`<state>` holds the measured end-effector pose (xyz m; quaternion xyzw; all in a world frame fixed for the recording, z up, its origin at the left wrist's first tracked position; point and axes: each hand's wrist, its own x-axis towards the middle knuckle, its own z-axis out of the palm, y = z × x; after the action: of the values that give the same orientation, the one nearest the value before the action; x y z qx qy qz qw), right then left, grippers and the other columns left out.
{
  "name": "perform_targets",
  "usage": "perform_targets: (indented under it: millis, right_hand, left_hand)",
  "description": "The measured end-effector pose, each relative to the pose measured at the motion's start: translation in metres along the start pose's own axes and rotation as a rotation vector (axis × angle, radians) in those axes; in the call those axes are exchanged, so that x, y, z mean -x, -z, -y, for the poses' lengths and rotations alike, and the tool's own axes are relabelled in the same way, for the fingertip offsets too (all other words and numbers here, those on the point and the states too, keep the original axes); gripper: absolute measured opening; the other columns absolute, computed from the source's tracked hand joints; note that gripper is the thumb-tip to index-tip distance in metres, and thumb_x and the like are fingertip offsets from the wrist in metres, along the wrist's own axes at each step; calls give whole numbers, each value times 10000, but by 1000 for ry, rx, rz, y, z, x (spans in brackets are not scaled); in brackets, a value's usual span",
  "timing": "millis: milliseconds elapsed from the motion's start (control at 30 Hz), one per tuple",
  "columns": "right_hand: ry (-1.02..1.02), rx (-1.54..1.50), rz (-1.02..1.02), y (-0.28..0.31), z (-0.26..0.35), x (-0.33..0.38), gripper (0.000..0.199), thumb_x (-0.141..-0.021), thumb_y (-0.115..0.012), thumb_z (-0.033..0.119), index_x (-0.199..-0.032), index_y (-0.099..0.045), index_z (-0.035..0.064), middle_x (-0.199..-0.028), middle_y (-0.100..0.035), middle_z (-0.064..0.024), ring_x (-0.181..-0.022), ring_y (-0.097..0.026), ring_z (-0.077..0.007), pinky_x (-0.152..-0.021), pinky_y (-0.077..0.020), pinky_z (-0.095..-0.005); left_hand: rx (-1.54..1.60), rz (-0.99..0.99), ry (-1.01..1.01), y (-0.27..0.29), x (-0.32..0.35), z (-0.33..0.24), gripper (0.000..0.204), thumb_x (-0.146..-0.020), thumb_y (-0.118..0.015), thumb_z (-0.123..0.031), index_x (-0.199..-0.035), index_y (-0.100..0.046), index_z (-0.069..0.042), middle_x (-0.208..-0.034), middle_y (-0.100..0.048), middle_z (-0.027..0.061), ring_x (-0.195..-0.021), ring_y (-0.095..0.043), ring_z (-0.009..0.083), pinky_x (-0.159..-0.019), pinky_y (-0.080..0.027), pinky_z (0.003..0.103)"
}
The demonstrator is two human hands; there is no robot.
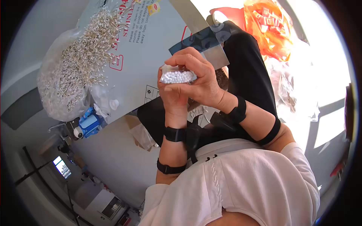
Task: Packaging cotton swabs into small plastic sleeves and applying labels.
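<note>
Over the table's near edge, both my hands grip a small clear pack of cotton swabs (177,77), its packed white round tips facing me. My left hand (173,96) wraps it from the left and below. From the right, my right hand (203,77) closes on it, fingers over the top and thumb along the lower edge. The swabs' sticks are hidden inside the pack and behind my fingers. On the table to the left, a big heap of loose cotton swabs (88,52) spills out of a clear plastic bag (49,83).
Printed film covers the table (132,71). A dark see-through sheet (200,41) lies at its right edge, beyond my hands. A blue-and-white packet (89,123) sits by the left corner. An orange bag (269,28) and clear plastic bags (286,90) are to the right.
</note>
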<state>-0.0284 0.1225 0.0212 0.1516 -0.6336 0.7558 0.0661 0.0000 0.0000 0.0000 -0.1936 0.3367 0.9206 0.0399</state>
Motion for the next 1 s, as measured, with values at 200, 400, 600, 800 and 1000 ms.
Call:
perform_targets:
  millis: [200, 400, 600, 800, 1000]
  right_hand:
    - [129, 52, -9, 0, -1, 1, 394, -724, -832, 148, -1088, -713, 54, -1023, -596, -67, -937, -583, -207, -825, -484, -312]
    - [177, 94, -3, 0, -3, -1, 362, -726, -778, 73, -1083, -725, 81, -997, -602, -70, -930, -580, -217, -820, -481, -326]
    - [146, 83, -10, -2, 0, 0, 435, -725, -807, 119, -1140, -688, 67, -1051, -599, -84, -940, -592, -219, -815, -502, -319]
    - [158, 121, -22, 0, -1, -3, 448, -717, -845, 179, -1105, -673, 38, -1047, -604, -96, -915, -597, -217, -764, -512, -308]
    - [177, 153, -111, 2, -7, -6, 269, -783, -782, 159, -999, -679, 36, -893, -628, -86, -809, -587, -235, -712, -485, -330]
  left_hand:
    - [-140, -31, -52, 0, 0, 0, 323, -1019, -430, -360, -1083, -571, -76, -1046, -608, 69, -984, -628, 204, -874, -549, 369]
    - [-45, 20, -80, -11, -2, 1, 291, -1008, -463, -337, -1087, -573, -80, -1062, -607, 63, -984, -631, 193, -868, -550, 368]
    - [-99, -42, -12, -10, 3, -7, 313, -1008, -454, -352, -1090, -578, -77, -1073, -623, 64, -966, -643, 204, -870, -549, 367]
    - [-232, -96, -113, 1, -8, -18, 125, -968, -565, -163, -1004, -588, -46, -986, -643, 56, -940, -636, 158, -848, -539, 325]
    - [-533, -56, -469, -2, -9, -25, 79, -911, -625, -5, -978, -589, -29, -940, -646, 52, -856, -612, 121, -811, -508, 264]
